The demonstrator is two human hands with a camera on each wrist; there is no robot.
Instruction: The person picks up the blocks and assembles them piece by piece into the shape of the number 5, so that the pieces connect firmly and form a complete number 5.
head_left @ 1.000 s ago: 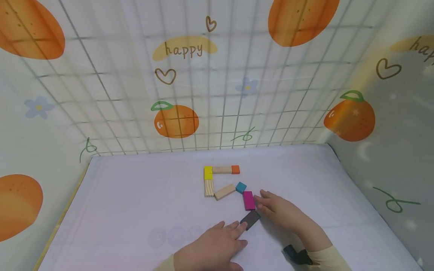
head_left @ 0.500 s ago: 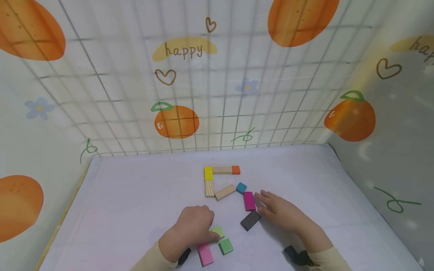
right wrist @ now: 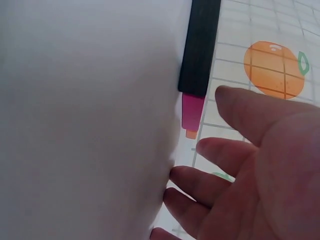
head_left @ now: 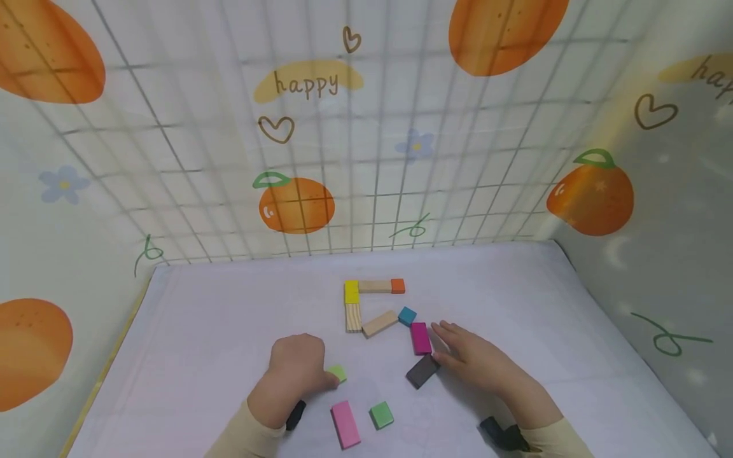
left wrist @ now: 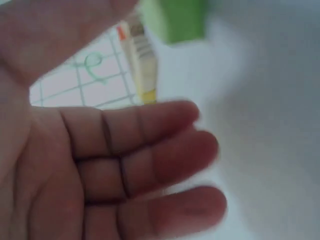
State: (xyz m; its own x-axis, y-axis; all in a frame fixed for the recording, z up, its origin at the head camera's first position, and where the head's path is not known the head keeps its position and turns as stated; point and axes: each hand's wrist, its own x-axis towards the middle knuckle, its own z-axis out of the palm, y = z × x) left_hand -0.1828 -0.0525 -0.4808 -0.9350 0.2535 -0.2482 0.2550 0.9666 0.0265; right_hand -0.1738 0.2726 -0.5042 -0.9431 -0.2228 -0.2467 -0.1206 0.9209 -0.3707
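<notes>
My left hand (head_left: 298, 362) pinches a small light green block (head_left: 336, 373) with the thumb at its side; the index finger is hidden in the head view. In the left wrist view that green block (left wrist: 175, 20) sits at the top edge, and the other fingers (left wrist: 185, 155) extend loosely beneath it. My right hand (head_left: 475, 356) rests on the table with relaxed fingers, beside a magenta block (head_left: 420, 338) and a dark grey block (head_left: 422, 371). It grips nothing. The right wrist view shows the dark block (right wrist: 200, 50) just off the thumb tip.
Beyond the hands, a chain of blocks includes a blue cube (head_left: 407, 316), plain wood block (head_left: 380, 324), striped block (head_left: 353, 318), yellow block (head_left: 352, 292), another wood block (head_left: 375, 287) and orange cube (head_left: 397, 286). Nearer lie a pink block (head_left: 345, 425) and green cube (head_left: 381, 415).
My left hand has left the dark grey block, taken hold of the light green block and carried it leftward. The pink block and green cube have come into view. The right hand stays put.
</notes>
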